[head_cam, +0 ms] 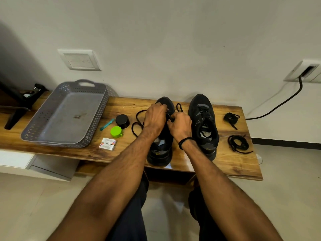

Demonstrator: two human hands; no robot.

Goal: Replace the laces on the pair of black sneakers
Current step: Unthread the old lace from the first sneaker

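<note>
Two black sneakers stand side by side on the wooden bench, toes toward the wall. Both hands work over the left sneaker. My left hand is curled over its eyelet area, and my right hand pinches the black lace at the tongue. That lace trails in loops to the left of the shoe, and another end loops behind my right hand. The right sneaker stands laced and untouched. Two coiled black laces lie to its right, one lace bundle farther back and one lace coil nearer.
A grey perforated tray sits on the bench's left part. Between it and the shoes lie a black round lid, a green cap, a teal stick and two small white boxes. A black cable hangs from a wall socket.
</note>
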